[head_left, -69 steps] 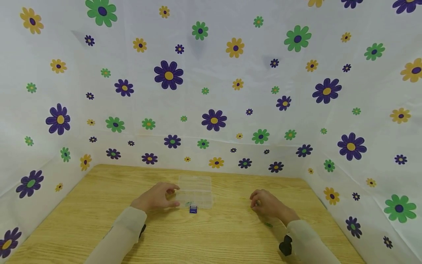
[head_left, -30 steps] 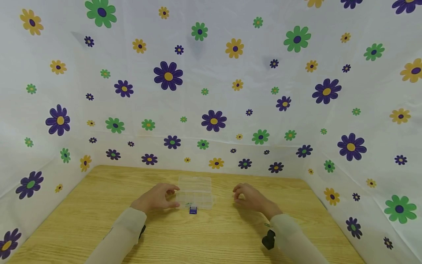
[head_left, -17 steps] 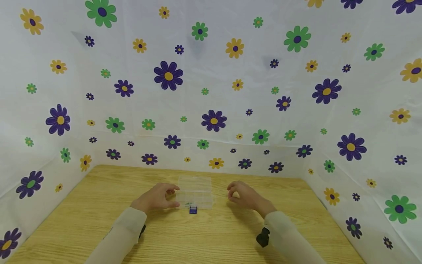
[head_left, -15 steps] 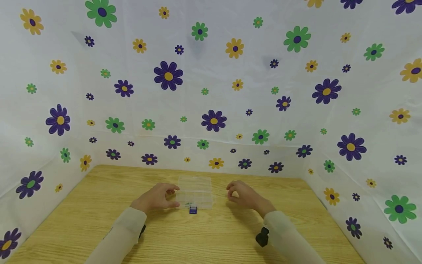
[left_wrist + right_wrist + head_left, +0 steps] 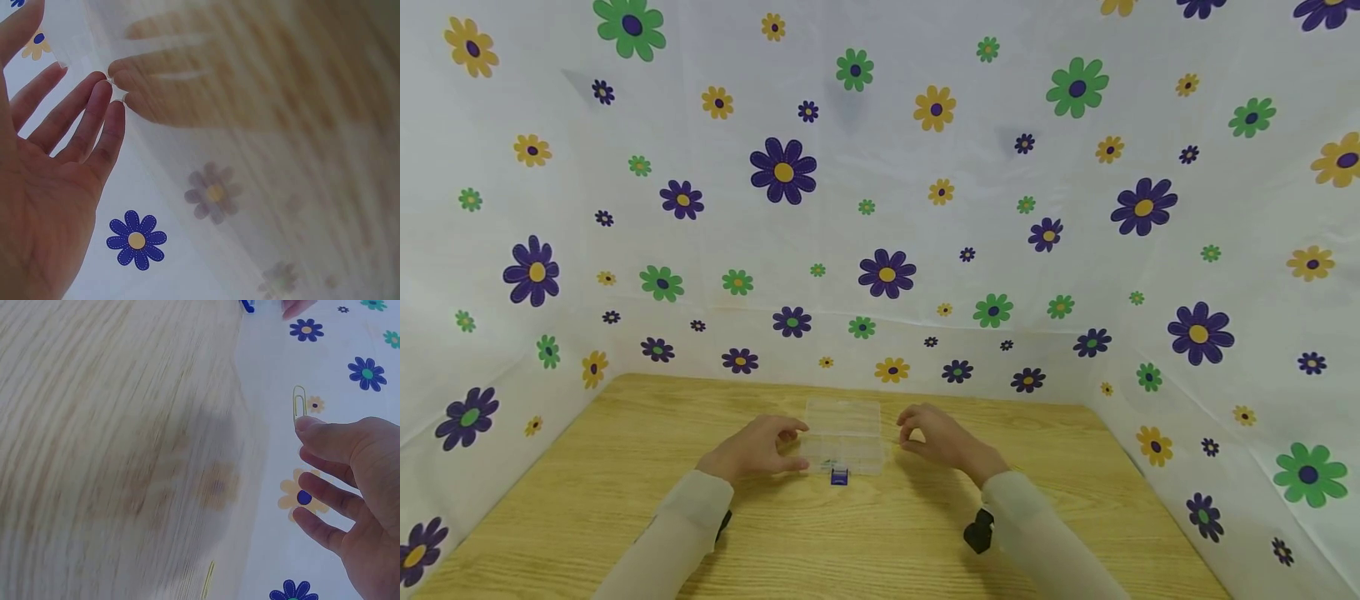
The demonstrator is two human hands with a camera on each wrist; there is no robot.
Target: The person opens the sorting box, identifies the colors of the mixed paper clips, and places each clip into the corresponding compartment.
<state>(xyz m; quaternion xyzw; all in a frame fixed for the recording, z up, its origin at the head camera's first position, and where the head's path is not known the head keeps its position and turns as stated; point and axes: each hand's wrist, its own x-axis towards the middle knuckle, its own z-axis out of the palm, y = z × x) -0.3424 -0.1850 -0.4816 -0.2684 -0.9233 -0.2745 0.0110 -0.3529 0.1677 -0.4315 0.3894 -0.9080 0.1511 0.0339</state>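
Note:
A clear plastic compartment box with its lid raised at the back stands on the table, a blue latch at its front. Small green items lie in its front left compartment; their kind is too small to tell. My left hand rests at the box's left side, thumb and fingers spread near its edge; in the left wrist view the fingers look loosely extended. Just right of the box, my right hand pinches a yellow paper clip between thumb and forefinger, upright in the right wrist view.
Another yellow paper clip lies on the wooden table, near my right wrist. White cloth with flowers walls off the back and both sides. A dark wrist device hangs under the right cuff.
My right hand has picked up the yellow paper clip and moved left to the box's side. A green clip on the table has passed out of sight behind the right forearm. The left hand stays put.

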